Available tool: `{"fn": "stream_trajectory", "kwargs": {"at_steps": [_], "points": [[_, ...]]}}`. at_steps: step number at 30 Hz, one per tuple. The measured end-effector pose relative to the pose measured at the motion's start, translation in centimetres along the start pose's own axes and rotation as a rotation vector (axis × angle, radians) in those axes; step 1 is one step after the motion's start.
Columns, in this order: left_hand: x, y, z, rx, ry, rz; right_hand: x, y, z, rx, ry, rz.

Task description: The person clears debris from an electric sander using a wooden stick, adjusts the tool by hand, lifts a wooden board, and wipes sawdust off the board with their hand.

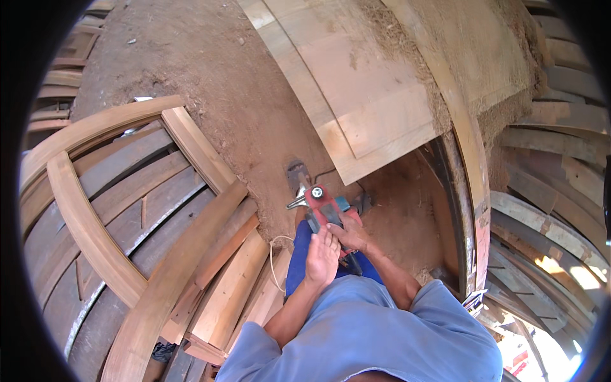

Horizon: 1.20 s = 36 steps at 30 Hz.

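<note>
A red and dark grey power tool [331, 211], which looks like an electric hand planer, is held in front of my body, over my blue-clad legs. Its top bears a round silver and black knob, and a metal part sticks out at its left. My right hand [350, 233] grips the tool's body from the right side. Against its near left side is my left hand [323, 254], fingers stretched out and side by side, not wrapped round anything. The tool's underside is hidden. Behind it, a dark cord shows near the bench corner.
A wooden frame [95, 223] leans over stacked boards on the left. Ahead to the right lies a panelled wooden door [369, 95], strewn with shavings, beside a long beam [468, 159]. More planks [560, 134] are piled at far right. Brown dirt floor [210, 57] lies between.
</note>
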<state>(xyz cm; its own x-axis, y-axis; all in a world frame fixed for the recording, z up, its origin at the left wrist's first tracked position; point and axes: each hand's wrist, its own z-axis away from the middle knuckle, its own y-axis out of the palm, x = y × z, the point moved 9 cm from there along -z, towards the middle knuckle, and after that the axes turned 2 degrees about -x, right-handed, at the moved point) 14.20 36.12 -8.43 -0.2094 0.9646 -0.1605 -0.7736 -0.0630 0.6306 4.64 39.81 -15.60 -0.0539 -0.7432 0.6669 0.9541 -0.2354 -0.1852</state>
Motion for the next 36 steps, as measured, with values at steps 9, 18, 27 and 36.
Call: {"fn": "stream_trajectory", "kwargs": {"at_steps": [9,18,27,36], "points": [[-12.6,16.9,-4.0,0.098,1.119,-1.714,3.2,-2.8,-1.0,0.074,0.119,-0.099],[-14.0,19.2,-11.9,0.377,1.168,-1.892,3.2,-2.6,-1.6,-0.077,0.075,-0.027],[-23.7,20.5,-13.9,0.071,1.31,-1.925,10.6,1.0,-1.8,0.041,0.166,-0.228],[-35.0,5.6,-6.8,-0.649,1.067,-1.437,21.6,0.2,-1.8,0.039,-0.141,-0.174]]}}
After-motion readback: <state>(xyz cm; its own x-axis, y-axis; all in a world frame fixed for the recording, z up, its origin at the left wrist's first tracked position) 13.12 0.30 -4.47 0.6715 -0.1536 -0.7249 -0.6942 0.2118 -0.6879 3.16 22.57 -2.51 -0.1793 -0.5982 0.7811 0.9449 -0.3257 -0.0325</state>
